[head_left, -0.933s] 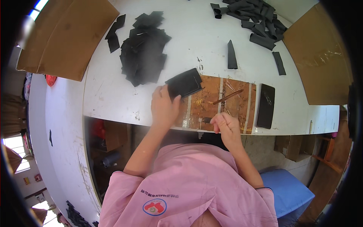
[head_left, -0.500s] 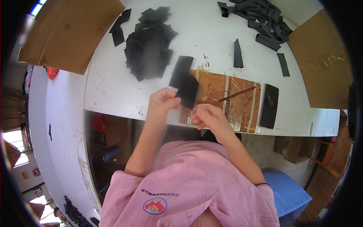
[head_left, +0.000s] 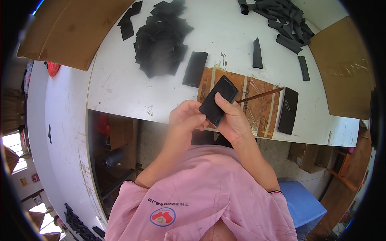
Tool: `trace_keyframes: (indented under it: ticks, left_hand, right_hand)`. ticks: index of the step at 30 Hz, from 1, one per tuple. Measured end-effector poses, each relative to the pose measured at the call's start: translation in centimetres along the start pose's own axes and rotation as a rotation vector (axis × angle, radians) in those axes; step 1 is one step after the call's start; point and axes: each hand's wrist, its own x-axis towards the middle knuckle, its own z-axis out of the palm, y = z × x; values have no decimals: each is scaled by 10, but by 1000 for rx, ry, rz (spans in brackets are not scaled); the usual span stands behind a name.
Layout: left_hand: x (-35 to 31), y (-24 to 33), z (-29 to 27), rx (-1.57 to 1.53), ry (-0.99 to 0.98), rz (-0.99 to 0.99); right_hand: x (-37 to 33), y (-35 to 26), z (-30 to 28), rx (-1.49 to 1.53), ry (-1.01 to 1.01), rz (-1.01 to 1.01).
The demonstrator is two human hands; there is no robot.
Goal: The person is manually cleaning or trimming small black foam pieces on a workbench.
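Black flat pieces (head_left: 161, 38) lie heaped on the white table (head_left: 120, 88) at my left, within reach. My left hand (head_left: 185, 117) closes its fingers on the near edge of a black rectangular pouch (head_left: 218, 100), raised just above the wooden board (head_left: 257, 106). My right hand (head_left: 233, 120) grips its other side, thumb pressing the face, steadying it.

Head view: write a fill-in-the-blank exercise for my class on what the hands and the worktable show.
1. Both hands, left hand and right hand, hold one ____ rectangular piece.
2. Under the hands lies a brown ____ board.
3. The thin stick rests on the ____.
4. The heap of black pieces lies on the ____ table.

Missing words: black; wooden; board; white
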Motion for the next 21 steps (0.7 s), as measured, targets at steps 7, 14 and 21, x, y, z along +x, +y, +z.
trace_keyframes:
  ticks: [7,14,21]
  left_hand:
    - [5,-4,-5,68,52,32]
    - [-4,1,2,401,130,195]
    - [-3,-17,17,1007,245,815]
  right_hand:
    - [-2,1,4,-342,84,-35]
    - [-28,-3,10,-1548,231,-761]
    - [-21,4,9,-1449,8,-1061]
